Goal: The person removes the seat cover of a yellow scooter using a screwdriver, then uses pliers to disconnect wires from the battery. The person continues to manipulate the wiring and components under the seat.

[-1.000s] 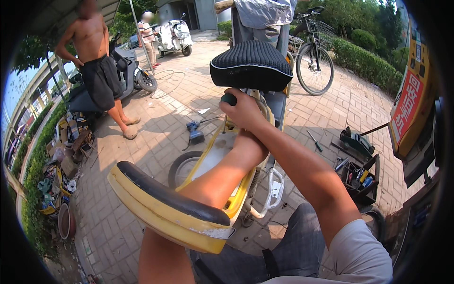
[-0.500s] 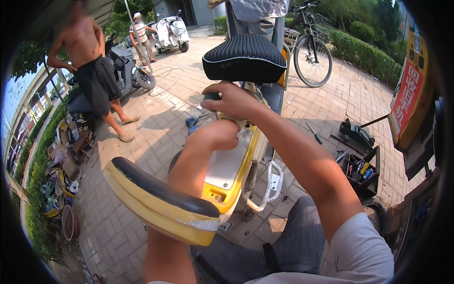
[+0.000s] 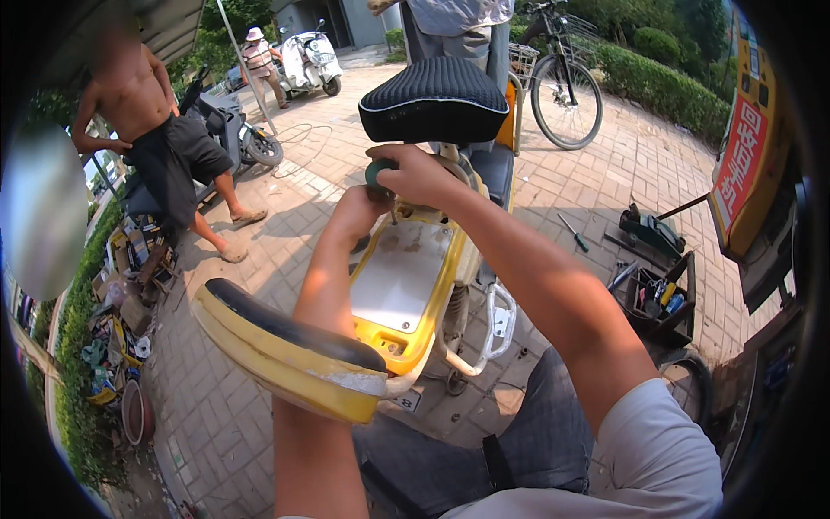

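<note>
Ahead of me stands a yellow electric scooter (image 3: 421, 342) with a pale panel (image 3: 402, 270) and a black ribbed seat (image 3: 434, 102) tipped up. My right hand (image 3: 417, 176) is closed round a dark green, rounded thing (image 3: 378, 176), perhaps a tool handle, just below the seat. Directly beneath it, my left hand (image 3: 363, 212) reaches in by the pale panel with its fingers curled; what it grips, if anything, is hidden. My left forearm passes under the yellow rear piece with a black pad (image 3: 290, 346), which sticks out at the near left.
At the right lie a screwdriver (image 3: 573, 233), a dark green tool (image 3: 653, 229) and a black toolbox (image 3: 661, 298). A shirtless person (image 3: 143, 112) stands at the left near parked scooters. Another person (image 3: 458, 35) stands beyond the seat, by a bicycle (image 3: 566, 99).
My left hand has moved up and forward from the pale panel to just under my right hand. The green thing now sits more upright in my right hand. The shirtless person has shifted.
</note>
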